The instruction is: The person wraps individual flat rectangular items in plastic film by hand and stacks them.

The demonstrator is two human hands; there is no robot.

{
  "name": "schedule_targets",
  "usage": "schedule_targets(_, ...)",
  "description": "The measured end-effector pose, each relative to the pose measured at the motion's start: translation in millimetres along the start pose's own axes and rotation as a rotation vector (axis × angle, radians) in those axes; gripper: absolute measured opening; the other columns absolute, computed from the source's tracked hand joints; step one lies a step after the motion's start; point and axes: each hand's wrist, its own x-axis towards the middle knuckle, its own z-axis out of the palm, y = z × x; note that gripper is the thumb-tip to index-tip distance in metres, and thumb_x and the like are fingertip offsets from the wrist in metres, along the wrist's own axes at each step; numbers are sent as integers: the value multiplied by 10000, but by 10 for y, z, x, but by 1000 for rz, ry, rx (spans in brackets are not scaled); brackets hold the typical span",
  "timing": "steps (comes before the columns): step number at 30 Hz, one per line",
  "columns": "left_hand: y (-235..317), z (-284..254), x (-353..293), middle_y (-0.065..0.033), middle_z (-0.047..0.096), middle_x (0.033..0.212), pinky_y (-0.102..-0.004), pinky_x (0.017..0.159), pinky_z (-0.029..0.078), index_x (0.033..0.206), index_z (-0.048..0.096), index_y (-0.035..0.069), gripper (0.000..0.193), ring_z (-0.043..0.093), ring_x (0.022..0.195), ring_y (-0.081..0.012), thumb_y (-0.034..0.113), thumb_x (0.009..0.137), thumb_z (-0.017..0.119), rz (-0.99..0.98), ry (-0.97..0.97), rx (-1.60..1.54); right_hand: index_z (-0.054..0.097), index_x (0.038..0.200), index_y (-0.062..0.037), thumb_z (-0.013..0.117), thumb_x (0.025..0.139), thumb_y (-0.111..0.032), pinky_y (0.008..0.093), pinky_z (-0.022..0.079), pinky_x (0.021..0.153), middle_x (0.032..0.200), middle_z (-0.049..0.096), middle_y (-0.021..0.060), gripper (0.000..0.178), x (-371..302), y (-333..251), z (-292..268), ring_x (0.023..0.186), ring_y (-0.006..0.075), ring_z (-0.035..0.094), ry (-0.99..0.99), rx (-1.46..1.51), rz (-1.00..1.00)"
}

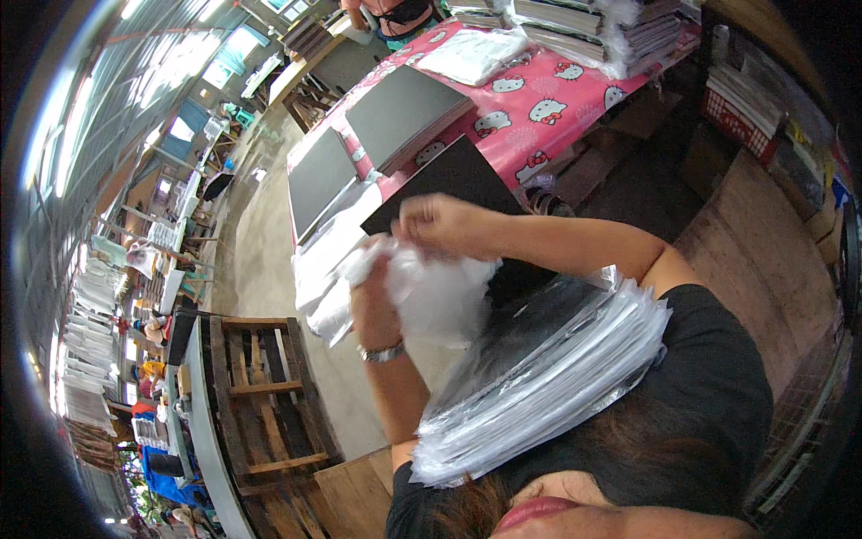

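Observation:
A thin, see-through plastic bag hangs crumpled and blurred between my hands. My left hand, with a metal band at its wrist, is closed on its left side. Fingers curled, my right hand is at the bag's upper edge; motion blurs the fingertips. Behind the hands, a flat black board slants over the table edge, partly hidden by my right arm. A thick stack of clear plastic bags leans against my body below my forearms.
A table with a pink patterned cover holds a black-topped stack, a dark grey board and white plastic sheets. Wrapped piles stand at its far end. A wooden pallet is at lower left, a red crate at right.

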Motion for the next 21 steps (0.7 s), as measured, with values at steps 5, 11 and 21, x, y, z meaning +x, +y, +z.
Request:
schedule_targets(5,-216,-709,-507,-5,542,784,-261,586,460,962,538,84,243,527,682,-118,272,850,643,-256,-15,-301,621,885,2,634,854,-177,275,493,736,816,644,60,182,-287,7,-346,794,123,622,-608,-79,-146)
schedule_targets(11,-221,-981,-697,-2,541,784,-263,585,456,957,542,79,229,522,680,-115,246,840,648,-240,-190,-509,581,908,-3,615,871,-273,272,481,638,792,614,35,274,-458,80,-390,741,100,580,-1013,-282,187)
schedule_targets(21,-427,-1065,-844,4,538,785,-267,584,448,947,548,71,209,512,678,-110,202,825,657,-399,-293,-422,590,739,-29,597,870,-372,257,460,515,668,590,54,368,-547,-89,-692,528,115,553,-458,-139,297)
